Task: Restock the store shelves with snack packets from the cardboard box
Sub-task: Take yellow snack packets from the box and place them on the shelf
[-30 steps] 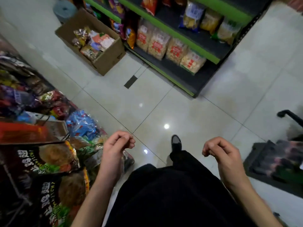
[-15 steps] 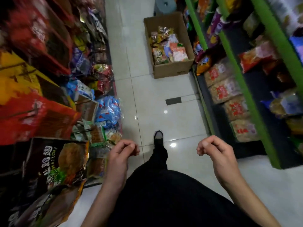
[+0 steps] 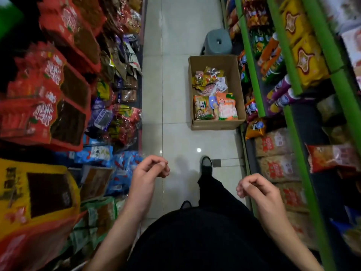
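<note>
Cardboard box now dead ahead on aisle floor, snack packets inside | left hand, right hand loosely curled, empty, well short of box | view has swung; approach under way

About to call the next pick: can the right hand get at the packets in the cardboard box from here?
Probably not yet. The right hand is empty and curled near the body, while the cardboard box sits farther up the aisle. Bare floor lies between, so nothing blocks walking closer.
</note>
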